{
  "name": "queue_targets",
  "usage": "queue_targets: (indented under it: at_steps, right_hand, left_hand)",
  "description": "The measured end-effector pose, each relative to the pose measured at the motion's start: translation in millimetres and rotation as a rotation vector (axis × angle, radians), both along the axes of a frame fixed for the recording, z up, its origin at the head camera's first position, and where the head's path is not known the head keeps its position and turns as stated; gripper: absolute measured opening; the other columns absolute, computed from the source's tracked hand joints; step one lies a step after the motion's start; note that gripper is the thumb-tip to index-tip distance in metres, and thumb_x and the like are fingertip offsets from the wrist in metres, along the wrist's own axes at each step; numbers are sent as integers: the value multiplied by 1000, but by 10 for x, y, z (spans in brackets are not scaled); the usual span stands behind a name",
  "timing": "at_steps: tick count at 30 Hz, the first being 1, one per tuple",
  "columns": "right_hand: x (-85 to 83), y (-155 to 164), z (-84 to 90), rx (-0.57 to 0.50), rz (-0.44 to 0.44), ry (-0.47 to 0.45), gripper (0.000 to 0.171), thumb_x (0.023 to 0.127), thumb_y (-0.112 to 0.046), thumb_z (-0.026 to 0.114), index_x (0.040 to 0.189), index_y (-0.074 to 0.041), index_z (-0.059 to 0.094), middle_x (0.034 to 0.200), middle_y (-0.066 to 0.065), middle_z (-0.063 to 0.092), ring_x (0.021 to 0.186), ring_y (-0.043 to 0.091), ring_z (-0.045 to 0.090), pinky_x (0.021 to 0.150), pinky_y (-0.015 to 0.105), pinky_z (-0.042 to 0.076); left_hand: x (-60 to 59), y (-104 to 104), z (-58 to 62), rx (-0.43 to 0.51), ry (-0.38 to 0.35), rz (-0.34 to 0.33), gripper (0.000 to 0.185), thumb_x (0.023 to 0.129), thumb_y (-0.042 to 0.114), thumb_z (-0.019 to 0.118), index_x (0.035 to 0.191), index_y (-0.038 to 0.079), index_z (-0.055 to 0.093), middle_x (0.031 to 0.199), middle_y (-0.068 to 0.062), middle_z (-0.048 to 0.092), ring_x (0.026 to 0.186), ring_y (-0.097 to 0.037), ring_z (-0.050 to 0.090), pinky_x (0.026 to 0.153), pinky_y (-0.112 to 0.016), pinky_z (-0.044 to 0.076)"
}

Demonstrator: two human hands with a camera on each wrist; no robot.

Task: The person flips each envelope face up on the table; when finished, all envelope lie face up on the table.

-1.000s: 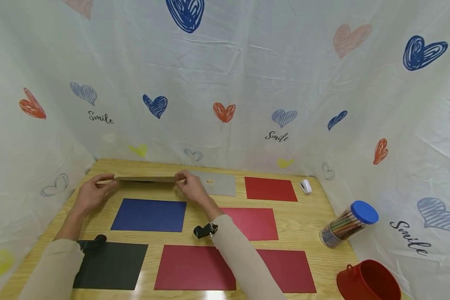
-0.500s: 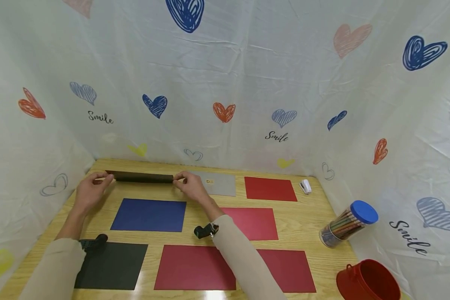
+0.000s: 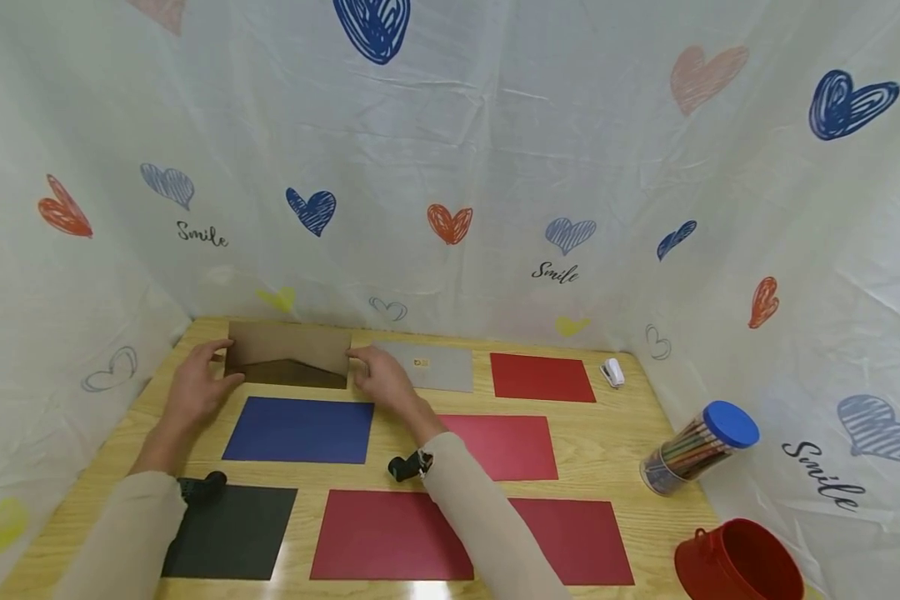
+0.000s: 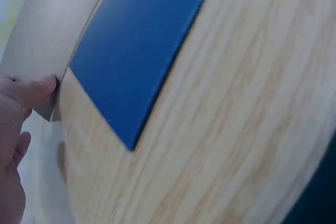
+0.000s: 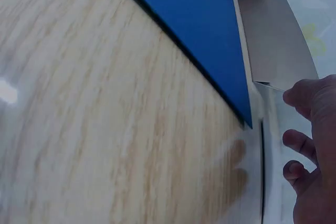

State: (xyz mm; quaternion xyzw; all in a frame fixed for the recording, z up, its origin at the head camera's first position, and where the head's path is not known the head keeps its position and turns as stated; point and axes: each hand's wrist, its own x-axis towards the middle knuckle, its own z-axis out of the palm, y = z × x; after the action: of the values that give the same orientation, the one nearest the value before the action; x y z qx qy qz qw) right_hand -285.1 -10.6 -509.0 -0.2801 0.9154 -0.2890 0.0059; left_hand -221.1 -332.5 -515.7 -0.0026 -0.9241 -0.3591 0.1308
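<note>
A brown envelope (image 3: pixel 288 357) stands tilted up on its long edge at the back left of the wooden table (image 3: pixel 607 433), its flap side facing me. My left hand (image 3: pixel 212 369) pinches its left edge and my right hand (image 3: pixel 360 364) grips its right edge. In the left wrist view my thumb (image 4: pixel 32 91) presses the envelope (image 4: pixel 47 24) beside the blue sheet (image 4: pixel 139 45). The right wrist view shows the envelope (image 5: pixel 275 40) past the blue sheet (image 5: pixel 205 19), with my right hand (image 5: pixel 302 124) curled at its corner.
A blue sheet (image 3: pixel 300 429) lies just in front of the envelope and a grey sheet (image 3: pixel 438 368) to its right. Several red sheets (image 3: pixel 390 533) and a black one (image 3: pixel 232 533) lie nearer. A white stapler (image 3: pixel 611 372), a pencil jar (image 3: pixel 697 450) and a red bucket (image 3: pixel 735 567) stand at right.
The envelope was edge-on to me between both hands; it has turned up so that its flap side now faces me. Both hands kept their hold on its ends.
</note>
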Motion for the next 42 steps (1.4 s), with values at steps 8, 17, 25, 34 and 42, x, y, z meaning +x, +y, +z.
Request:
queue_targets:
  at_steps: [8,17,25,34,42]
  right_hand:
    - [5,-12,-71,147,-43,54,35,100,-27,65,134,-21,65,142,-7,59,131,14,53,110,32,40]
    - [35,-39,-126,270,-141,134,38,97,-41,67,133,-29,66,134,-10,64,109,15,58,86,34,47]
    - [26,-62,-148,312,-170,175,33,97,-44,65,128,-31,69,130,-11,65,106,15,57,83,33,46]
    - [13,-65,-141,376,-165,191,31,99,-48,60,125,-34,72,132,-12,64,109,15,57,84,34,48]
    - [13,-81,-158,393,-154,205,31,100,-47,59,126,-34,71,133,-12,63,109,16,57,83,34,49]
  left_hand:
    - [-17,78,-60,-44,7,-5,57,95,8,69,145,-6,44,132,-36,48,116,-52,49,84,-65,45]
    - [-15,80,-77,-44,-37,-33,53,98,13,66,143,-9,47,126,-38,57,118,-56,51,92,-66,43]
    - [-10,93,-59,-56,-55,-32,51,99,14,62,141,-10,49,129,-39,54,119,-57,50,94,-67,42]
    - [-4,84,-58,-94,-45,-10,49,99,19,64,137,-11,53,128,-38,56,116,-56,52,94,-67,42]
    - [2,71,-49,-94,-47,-24,49,99,18,65,136,-12,53,128,-40,55,116,-58,51,94,-67,41]
